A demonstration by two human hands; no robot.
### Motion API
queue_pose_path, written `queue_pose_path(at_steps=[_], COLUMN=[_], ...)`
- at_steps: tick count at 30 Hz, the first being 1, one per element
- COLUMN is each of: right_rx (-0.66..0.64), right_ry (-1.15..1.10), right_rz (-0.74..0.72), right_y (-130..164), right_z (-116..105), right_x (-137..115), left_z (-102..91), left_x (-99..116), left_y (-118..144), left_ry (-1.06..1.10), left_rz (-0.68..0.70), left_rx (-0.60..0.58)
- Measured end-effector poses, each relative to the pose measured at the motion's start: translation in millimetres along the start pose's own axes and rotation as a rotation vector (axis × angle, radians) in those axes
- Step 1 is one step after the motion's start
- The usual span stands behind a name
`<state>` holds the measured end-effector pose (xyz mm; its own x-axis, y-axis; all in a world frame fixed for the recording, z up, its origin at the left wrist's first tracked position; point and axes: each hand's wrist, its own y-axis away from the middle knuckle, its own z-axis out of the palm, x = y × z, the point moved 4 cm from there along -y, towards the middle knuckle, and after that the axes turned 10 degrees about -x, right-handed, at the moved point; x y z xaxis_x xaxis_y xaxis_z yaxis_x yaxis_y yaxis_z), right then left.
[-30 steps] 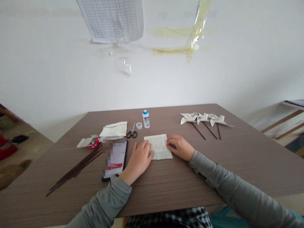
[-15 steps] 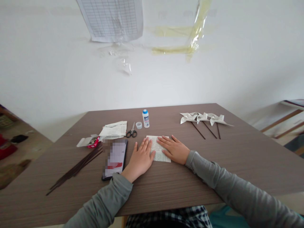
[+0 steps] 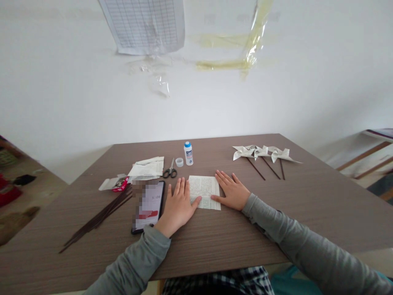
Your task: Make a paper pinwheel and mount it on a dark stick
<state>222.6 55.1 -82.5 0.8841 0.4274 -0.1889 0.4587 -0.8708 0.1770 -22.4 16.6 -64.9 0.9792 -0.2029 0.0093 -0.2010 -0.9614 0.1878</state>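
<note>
A square of printed paper (image 3: 204, 189) lies flat on the table between my hands, with a crease across its lower part. My left hand (image 3: 179, 203) rests open at the paper's left edge, its thumb on the sheet. Spread along the right edge is my right hand (image 3: 231, 191), also open, with the thumb touching the paper. Just behind the sheet stand a white glue bottle (image 3: 188, 154) with a blue top and a small clear cap (image 3: 179, 162). Black-handled scissors (image 3: 170, 172) lie left of the cap.
Left of my left hand are a phone (image 3: 150, 207), thin dark sticks (image 3: 98, 219), a small red box (image 3: 120, 184) and a stack of printed paper (image 3: 147, 168). Several paper pinwheels (image 3: 260, 152) on sticks lie at the back right. A white wall (image 3: 196, 110) rises behind the table (image 3: 307, 205).
Both hands have slid apart, the left one leftward and the right one rightward, uncovering more of the paper. The sheet itself has stayed in place.
</note>
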Motion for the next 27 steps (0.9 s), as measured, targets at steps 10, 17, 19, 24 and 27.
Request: queue_pose_path(at_steps=[10, 17, 19, 24, 27], right_rx=[0.185, 0.109, 0.109, 0.134, 0.128], right_ry=[-0.037, -0.106, -0.101, -0.074, -0.073], right_rz=[-0.248, -0.382, -0.361, -0.294, -0.288], right_y=[-4.0, -1.7, 1.0, 4.7, 3.6], right_z=[5.8, 4.6, 0.5, -5.4, -1.4], right_x=[2.1, -16.0, -19.7, -27.0, -30.4], left_z=[-4.7, 0.2, -0.5, -3.2, -3.7], left_x=[0.4, -0.2, -0.7, 4.3, 8.4], left_y=[-3.9, -9.0, -10.4, -10.4, -5.9], left_ry=[0.081, 0.133, 0.148, 0.199, 0.185], left_rz=[0.087, 0.171, 0.168, 0.213, 0.208], left_rx=[0.085, 0.057, 0.062, 0.026, -0.025])
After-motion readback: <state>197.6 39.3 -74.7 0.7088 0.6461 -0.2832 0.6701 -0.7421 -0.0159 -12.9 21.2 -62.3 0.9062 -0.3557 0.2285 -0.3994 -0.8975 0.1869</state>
